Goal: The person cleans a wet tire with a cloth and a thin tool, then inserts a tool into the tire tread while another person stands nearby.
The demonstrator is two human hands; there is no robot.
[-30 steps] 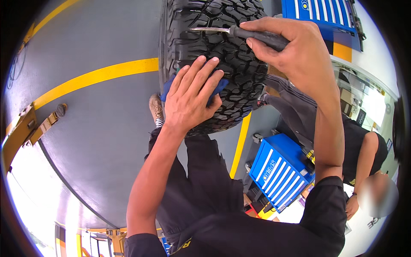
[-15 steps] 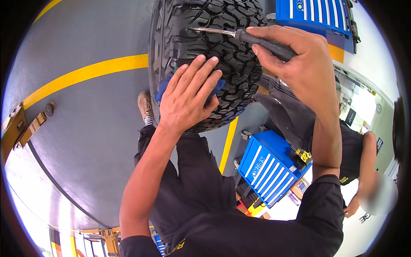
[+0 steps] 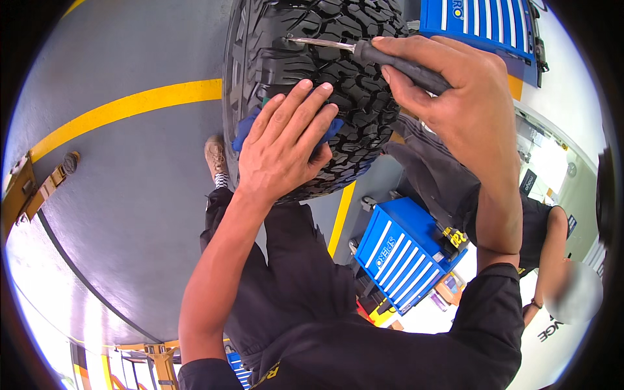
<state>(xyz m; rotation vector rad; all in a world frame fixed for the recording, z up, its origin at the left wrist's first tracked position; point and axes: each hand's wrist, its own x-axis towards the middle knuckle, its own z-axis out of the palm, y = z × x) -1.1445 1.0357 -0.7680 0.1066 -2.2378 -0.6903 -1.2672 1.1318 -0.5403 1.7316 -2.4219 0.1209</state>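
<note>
A large black tyre (image 3: 364,120) with a chunky tread stands in front of me. My left hand (image 3: 279,146) lies on it, fingers stretched and spread, pressing a bunched blue cloth (image 3: 245,132) against the tread. Most of the cloth is hidden under the palm. To the right, my right hand (image 3: 448,84) is closed round the dark handle of a screwdriver (image 3: 328,43). Its thin metal shaft points left across the tread, with the tip at a tread block near the tyre's left shoulder. Whether the tip is sunk into the rubber is too small to tell.
Blue tool cabinets stand at lower right (image 3: 403,253) and upper right (image 3: 478,23). Another person (image 3: 448,175) in dark clothes is beyond my right arm. A yellow line (image 3: 130,114) crosses the grey floor (image 3: 130,195). Tan metal arms (image 3: 45,192) reach in at the left.
The view has shifted slightly. Both hands keep nearly the same places on the tyre, and the screwdriver's tip sits a little higher in view. The other person's arm has moved slightly.
</note>
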